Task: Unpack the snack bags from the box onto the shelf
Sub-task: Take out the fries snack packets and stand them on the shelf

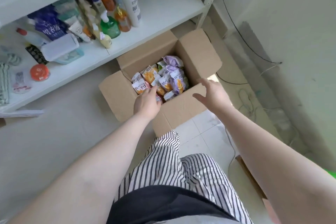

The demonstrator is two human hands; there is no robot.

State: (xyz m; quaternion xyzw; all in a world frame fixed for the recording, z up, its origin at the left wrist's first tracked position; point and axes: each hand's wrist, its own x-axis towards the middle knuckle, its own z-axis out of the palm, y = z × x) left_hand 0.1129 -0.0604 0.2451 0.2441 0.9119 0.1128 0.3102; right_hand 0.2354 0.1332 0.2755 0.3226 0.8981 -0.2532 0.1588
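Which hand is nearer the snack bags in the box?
Left. The left hand reaches into the box, fingertips on the snack bags. The right hand hovers open over the box's near right edge, off the bags.
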